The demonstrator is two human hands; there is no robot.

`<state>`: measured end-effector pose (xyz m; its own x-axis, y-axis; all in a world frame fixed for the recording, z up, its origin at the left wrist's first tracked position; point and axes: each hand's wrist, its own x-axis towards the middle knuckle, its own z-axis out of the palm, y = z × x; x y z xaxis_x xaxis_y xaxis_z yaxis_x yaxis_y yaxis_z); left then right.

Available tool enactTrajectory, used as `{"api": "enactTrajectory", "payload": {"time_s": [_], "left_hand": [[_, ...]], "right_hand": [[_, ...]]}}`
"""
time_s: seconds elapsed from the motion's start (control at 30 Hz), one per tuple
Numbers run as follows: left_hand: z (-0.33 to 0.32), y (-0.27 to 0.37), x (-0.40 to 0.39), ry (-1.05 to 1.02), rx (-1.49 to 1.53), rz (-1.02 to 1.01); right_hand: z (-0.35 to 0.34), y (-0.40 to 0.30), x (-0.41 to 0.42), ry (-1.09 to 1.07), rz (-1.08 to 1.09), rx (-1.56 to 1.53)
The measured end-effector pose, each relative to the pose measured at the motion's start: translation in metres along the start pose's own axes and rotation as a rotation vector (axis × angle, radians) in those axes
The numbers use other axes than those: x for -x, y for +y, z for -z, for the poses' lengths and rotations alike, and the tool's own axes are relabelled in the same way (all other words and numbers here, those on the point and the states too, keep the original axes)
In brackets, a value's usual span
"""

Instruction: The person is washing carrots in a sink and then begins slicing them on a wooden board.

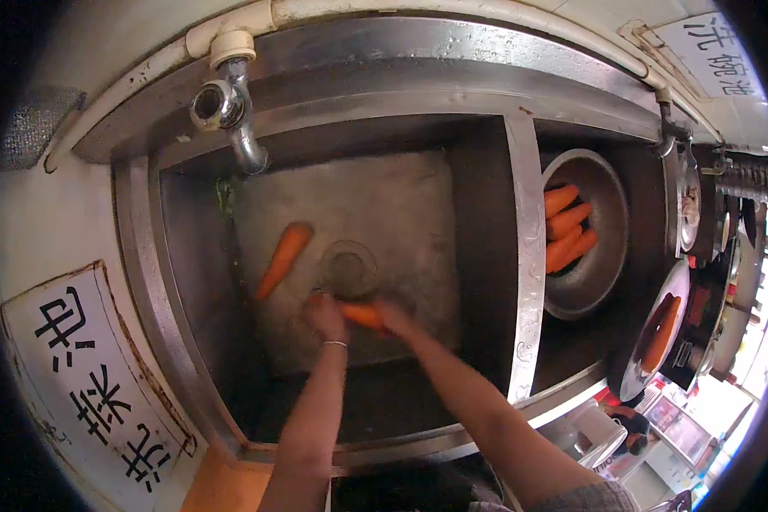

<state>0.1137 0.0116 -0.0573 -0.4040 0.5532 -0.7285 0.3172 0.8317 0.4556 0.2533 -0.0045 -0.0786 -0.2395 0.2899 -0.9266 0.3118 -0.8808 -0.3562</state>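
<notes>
Both hands are low in a deep stainless steel sink basin (409, 211). My right hand (390, 318) grips one end of a carrot (361, 314). At the carrot's other end is my left hand (325, 318), blurred, with a band at its wrist; whether it holds the carrot or some small tool cannot be told. A second carrot (286, 256) lies on the basin floor to the left, near the round drain (347, 272). Some green leaves (224, 197) are by the basin's left wall. In the neighbouring basin, a metal bowl (605, 275) holds several carrots (564, 221).
A metal tap (246, 144) reaches over the basin's upper left corner. A steel divider (526, 269) separates the two basins. Right of them stands a white plate (633, 377) with a carrot on it. Farther off, a person (633, 429) is near white containers.
</notes>
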Motion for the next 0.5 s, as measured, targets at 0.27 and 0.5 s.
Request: {"api": "enactTrajectory", "payload": {"time_s": [0.27, 0.5], "left_hand": [[-0.030, -0.121, -0.078, 0.160, 0.006, -0.264], [-0.043, 0.039, 0.014, -0.310, -0.567, -0.872]], "right_hand": [[-0.020, 0.025, -0.006, 0.374, 0.357, 0.655], [0.115, 0.143, -0.034, 0.686, -0.004, 0.586]]}}
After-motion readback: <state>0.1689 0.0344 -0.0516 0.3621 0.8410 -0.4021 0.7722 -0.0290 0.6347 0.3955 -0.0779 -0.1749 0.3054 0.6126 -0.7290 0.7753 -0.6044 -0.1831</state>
